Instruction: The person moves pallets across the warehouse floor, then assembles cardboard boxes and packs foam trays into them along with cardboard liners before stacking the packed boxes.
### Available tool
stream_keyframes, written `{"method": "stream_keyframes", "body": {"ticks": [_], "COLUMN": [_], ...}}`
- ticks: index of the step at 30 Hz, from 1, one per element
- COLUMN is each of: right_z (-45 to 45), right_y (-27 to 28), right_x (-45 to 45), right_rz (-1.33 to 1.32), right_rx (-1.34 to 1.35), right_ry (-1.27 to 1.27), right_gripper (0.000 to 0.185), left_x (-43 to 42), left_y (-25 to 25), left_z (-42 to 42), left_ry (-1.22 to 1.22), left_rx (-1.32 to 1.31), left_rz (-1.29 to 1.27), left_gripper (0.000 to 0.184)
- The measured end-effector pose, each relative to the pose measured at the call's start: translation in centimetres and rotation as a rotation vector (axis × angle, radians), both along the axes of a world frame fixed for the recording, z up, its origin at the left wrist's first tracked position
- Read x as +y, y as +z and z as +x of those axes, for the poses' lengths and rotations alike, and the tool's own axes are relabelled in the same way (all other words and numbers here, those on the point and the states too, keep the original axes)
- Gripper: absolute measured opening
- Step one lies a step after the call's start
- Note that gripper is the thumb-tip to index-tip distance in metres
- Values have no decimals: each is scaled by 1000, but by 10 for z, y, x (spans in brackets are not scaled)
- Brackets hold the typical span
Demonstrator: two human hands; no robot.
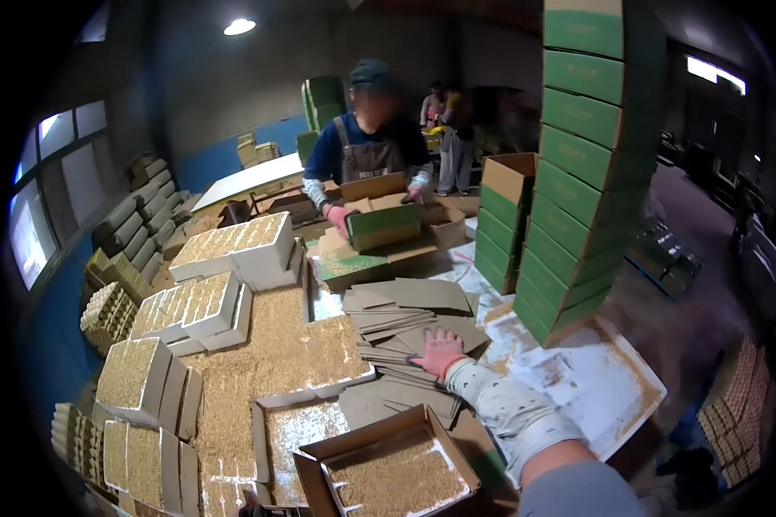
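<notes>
My right hand (pixel 442 353), in a pink glove, lies with fingers spread on a loose pile of flat grey-brown cardboard sheets (pixel 414 295). My left hand cannot be made out. Near the bottom edge stands an open cardboard box (pixel 472 466) with a layer of golden grain-like bits (pixel 397 476) inside. Left of the sheets, more of this loose material (pixel 267 345) covers the table within low white edges. White foam blocks (pixel 272 258) topped with it are stacked along the left side.
Across the table a person (pixel 366 146) in pink gloves handles a green box (pixel 384 226). Tall green box stacks (pixel 569 181) rise at the right, beside a white tabletop (pixel 612 379). Egg trays (pixel 733 414) stand at far right. Other people (pixel 457 146) are in the background.
</notes>
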State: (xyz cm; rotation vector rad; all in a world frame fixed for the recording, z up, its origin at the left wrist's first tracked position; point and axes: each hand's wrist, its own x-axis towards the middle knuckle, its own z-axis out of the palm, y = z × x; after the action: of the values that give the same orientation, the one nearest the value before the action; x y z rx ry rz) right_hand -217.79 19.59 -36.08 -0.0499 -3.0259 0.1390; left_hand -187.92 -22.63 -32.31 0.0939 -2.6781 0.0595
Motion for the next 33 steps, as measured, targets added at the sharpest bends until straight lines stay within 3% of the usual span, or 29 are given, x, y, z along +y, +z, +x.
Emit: {"method": "stream_keyframes", "body": {"ticks": [2,3,5,6,8,10,13,15,16,17,19,21,23,24,25,27,28,30,32,33], "right_z": [-13,-28,-52,-49,-19,43,135,186,197,209,228,230,223,223,223,232,238,267,285,289], "right_y": [-34,-63,-109,-107,-55,23,123,172,168,157,110,50,62,108,138,199,228,272,290,295], "right_x": [4,11,25,24,7,-1,24,38,37,31,11,-19,-38,-36,-33,-19,-9,-8,-10,-10], "right_rz": [216,155,36,103,226,323,-583,-886,-880,-867,-412,86,227,213,12,-340,-367,-457,-399,-378], "right_rx": [122,14,-218,-227,-238,-16,394,-2,-108,-213,-422,-363,-478,-399,-170,630,877,1093,1193,1213], "right_ry": [-159,-126,-68,74,349,453,542,427,521,613,757,915,839,888,867,1114,1218,1257,1263,1254], "right_gripper": [76,72,65,62,58,56,56,52,57,62,62,36,44,41,42,29,26,21,21,21], "left_x": [39,86,131,130,117,103,117,132,139,145,155,157,158,155,154,155,152,147,129,140], "left_y": [12,31,55,51,37,35,64,83,86,91,91,42,9,7,7,-2,-10,-41,-54,-57], "left_z": [-19,-24,-37,-39,-44,-43,-33,-33,-36,-38,-41,-44,-45,-47,-49,-45,-45,-61,-58,-62], "left_ry": [-467,-423,-574,-565,-557,-609,-523,-590,-664,-738,-772,-791,-704,-704,-705,-704,-729,-657,-786,-696], "left_rx": [36,-351,-427,-484,-481,-442,-162,28,99,173,-352,-634,-753,-737,-718,-694,-617,-820,-508,-584], "left_rz": [-30,331,82,198,281,387,447,391,349,308,204,61,-32,-23,-6,59,81,765,-193,-284], "left_gripper": [38,46,65,69,73,68,66,70,71,72,68,73,73,72,71,69,69,77,58,65]}}
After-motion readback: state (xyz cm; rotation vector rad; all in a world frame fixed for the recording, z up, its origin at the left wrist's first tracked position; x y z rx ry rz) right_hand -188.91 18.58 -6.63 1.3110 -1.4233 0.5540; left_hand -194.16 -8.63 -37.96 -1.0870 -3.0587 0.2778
